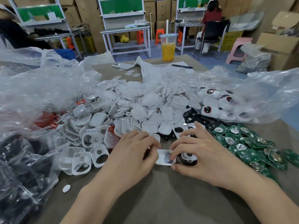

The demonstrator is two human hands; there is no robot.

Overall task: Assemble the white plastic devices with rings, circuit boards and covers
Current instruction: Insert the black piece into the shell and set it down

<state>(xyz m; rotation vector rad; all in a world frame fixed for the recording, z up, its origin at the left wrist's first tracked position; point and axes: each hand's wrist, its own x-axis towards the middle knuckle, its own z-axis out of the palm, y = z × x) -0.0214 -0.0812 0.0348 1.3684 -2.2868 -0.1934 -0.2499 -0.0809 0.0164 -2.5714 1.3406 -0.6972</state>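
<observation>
White plastic, a small shell (165, 157) sits low on the brown table (161, 199), pinched between both hands at the near centre. Its hollow side faces up and something dark shows inside, too blurred to name. The left hand (132, 152) curls its fingers onto the shell's left edge, and the right hand (199, 151) grips the right edge with thumb below and forefinger over the rim, its other fingers spread across a second white frame (189, 156) and dark parts beneath the palm. Just beyond the hands spreads a big heap of white covers (137, 107), some with oval cut-outs. Green circuit boards (249, 143) with round metal contacts lie piled just right of the right hand. Black parts (194, 117) lie between the covers and the boards. Finished white devices (208, 109) with dark, red-ringed faces rest in a clear bag (267, 97) to the far right. Red rings (48, 120) show under crumpled plastic (40, 88) to the left, near a bag of black pieces (19, 167). Farther back stand a phone (123, 66), a paper sheet (161, 70) with a pen (182, 66), and a cup of orange drink (168, 47).
</observation>
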